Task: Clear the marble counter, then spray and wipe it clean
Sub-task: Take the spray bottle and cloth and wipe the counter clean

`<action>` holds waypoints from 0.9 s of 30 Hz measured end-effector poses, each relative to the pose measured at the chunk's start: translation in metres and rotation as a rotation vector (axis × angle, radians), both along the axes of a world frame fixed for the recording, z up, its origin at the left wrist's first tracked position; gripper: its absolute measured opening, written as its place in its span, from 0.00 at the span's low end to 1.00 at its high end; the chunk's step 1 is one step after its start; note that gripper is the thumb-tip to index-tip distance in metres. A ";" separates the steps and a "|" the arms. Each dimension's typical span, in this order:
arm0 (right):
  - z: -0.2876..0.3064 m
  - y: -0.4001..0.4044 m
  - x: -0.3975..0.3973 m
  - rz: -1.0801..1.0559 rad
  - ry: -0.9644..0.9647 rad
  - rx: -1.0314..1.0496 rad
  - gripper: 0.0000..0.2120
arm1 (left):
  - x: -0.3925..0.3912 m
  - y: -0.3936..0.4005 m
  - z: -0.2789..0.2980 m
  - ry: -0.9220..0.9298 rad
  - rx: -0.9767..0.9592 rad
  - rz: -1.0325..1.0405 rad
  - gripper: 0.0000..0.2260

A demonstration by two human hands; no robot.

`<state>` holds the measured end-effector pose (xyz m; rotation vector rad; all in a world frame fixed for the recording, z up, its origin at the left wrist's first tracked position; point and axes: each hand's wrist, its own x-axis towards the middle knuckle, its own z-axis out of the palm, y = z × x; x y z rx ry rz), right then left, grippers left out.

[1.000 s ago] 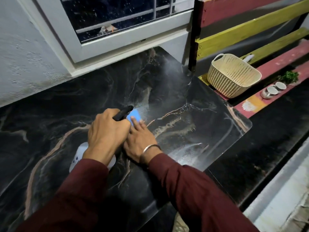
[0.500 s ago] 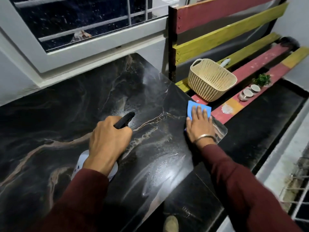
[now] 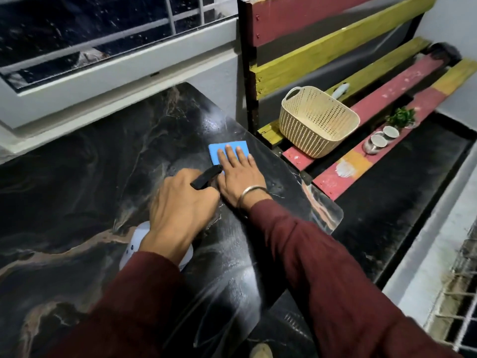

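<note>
The black marble counter (image 3: 77,177) with tan veins fills the left and middle of the view, and its surface shows wet streaks. My left hand (image 3: 180,205) grips a white spray bottle (image 3: 134,244) with a black nozzle (image 3: 206,177), held just above the counter. My right hand (image 3: 237,171) lies flat, fingers straight, pressing a blue cloth (image 3: 219,151) onto the marble near the counter's far right edge. The two hands are side by side, almost touching.
A cream perforated basket (image 3: 317,122) sits on a red and yellow slatted bench (image 3: 387,91) right of the counter. Two small cups (image 3: 382,138) and a green sprig (image 3: 401,116) rest on a bench slat. A white window frame (image 3: 103,81) runs behind the counter.
My right hand slid the blue cloth from the counter's right edge back leftward and farther in, next to my left hand. The left hand keeps its grip on the spray bottle.
</note>
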<state>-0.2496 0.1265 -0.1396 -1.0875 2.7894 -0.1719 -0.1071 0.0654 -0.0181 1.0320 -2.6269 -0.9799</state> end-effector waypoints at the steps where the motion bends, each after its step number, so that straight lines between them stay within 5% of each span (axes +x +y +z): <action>1: 0.000 -0.003 -0.015 -0.028 -0.002 -0.005 0.28 | -0.005 0.000 -0.001 -0.005 -0.001 0.003 0.11; 9: -0.004 0.025 -0.033 -0.285 -0.034 -0.053 0.28 | -0.013 0.005 -0.002 -0.011 -0.033 -0.017 0.10; 21: 0.003 0.156 0.055 -0.573 0.019 0.057 0.29 | 0.034 0.030 0.016 0.101 0.015 -0.129 0.11; 27: 0.003 0.132 0.122 -0.495 0.010 0.085 0.30 | 0.075 0.015 0.021 0.078 0.025 -0.128 0.07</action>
